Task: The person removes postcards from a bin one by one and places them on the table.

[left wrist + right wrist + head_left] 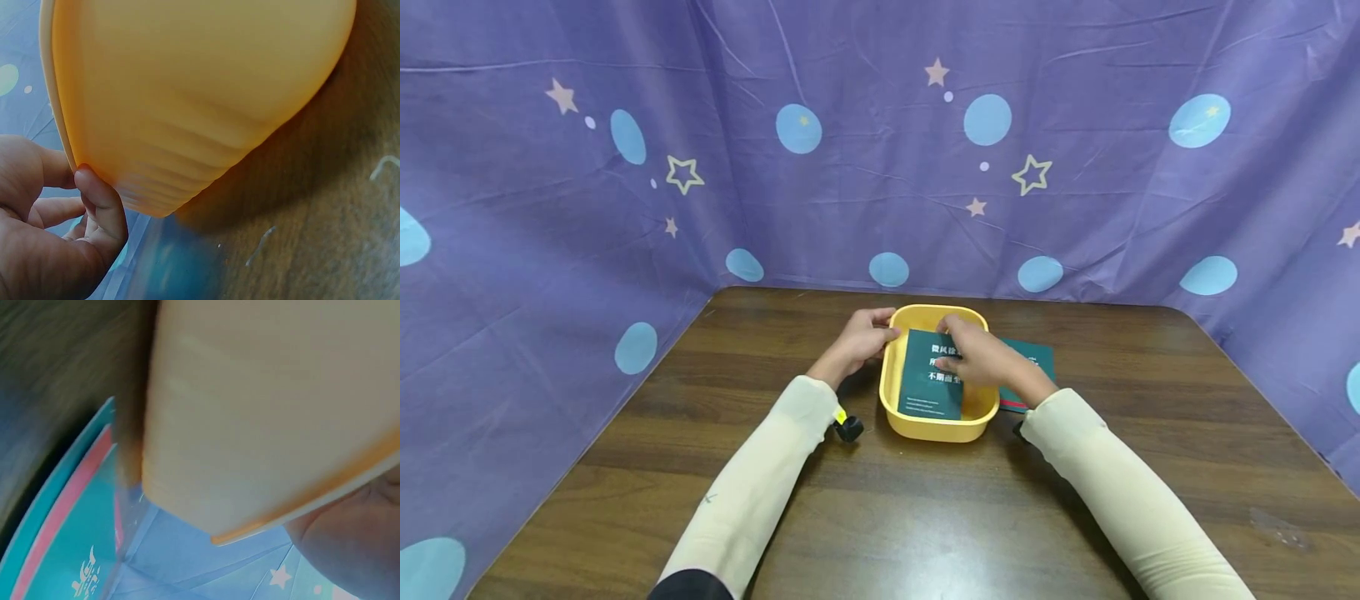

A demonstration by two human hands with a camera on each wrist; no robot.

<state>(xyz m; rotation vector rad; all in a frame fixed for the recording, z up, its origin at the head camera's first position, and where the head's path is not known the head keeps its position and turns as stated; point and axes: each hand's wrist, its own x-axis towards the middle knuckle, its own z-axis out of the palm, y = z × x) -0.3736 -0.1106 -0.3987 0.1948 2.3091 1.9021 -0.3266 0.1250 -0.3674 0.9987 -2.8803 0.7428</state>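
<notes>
Your left hand (861, 340) pinches yellow basin (936, 428) at ten o'clock; your right hand (979, 354) grips green booklet (925, 387) inside. More booklets (1037, 355) outside, three o'clock.

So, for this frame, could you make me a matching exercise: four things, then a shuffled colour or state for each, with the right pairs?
Things
1. Left hand
2. Tub
3. Right hand
4. Table

Colours or states
A. brown, wood-grained
B. touching a green booklet
C. pinching the tub's rim
D. yellow

Right pairs: 1-C, 2-D, 3-B, 4-A
</notes>
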